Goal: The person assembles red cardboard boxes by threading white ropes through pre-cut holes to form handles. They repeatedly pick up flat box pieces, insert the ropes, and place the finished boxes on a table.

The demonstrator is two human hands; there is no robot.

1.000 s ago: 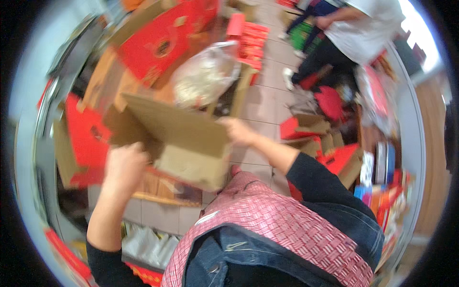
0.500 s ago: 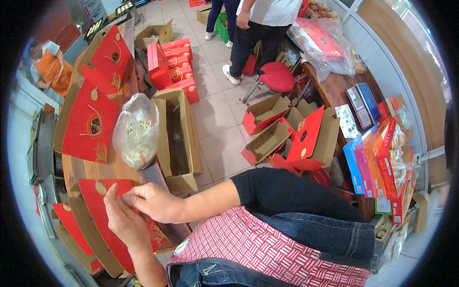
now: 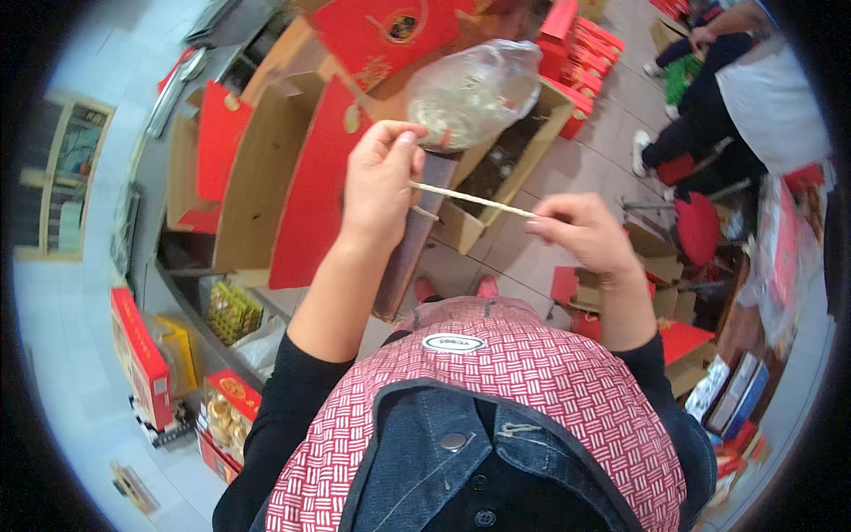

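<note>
A cream cord (image 3: 479, 199) is stretched between my hands in front of my apron. One end is pinched in my right hand (image 3: 587, 232). My left hand (image 3: 379, 182) is closed on the cord, and a short tail of it hangs below that hand. Just beyond my left hand lies a clear plastic bag (image 3: 479, 93) with pale cords in it. Beside my left wrist stands a red gift box (image 3: 310, 199) whose brown cardboard inside shows. Farther off is another red gift box (image 3: 390, 35) with a cord handle on its face.
An open cardboard carton (image 3: 551, 111) stands past the table edge, near stacked red boxes (image 3: 585, 62). A red stool (image 3: 697, 229) and another person (image 3: 762, 106) are at the right. Packaged goods (image 3: 232, 310) sit at the left, beside a red box (image 3: 142, 355).
My view has swung left and down. My hands were close together over the red box; now they are apart, with the right drawn away and the cord taut between them.
</note>
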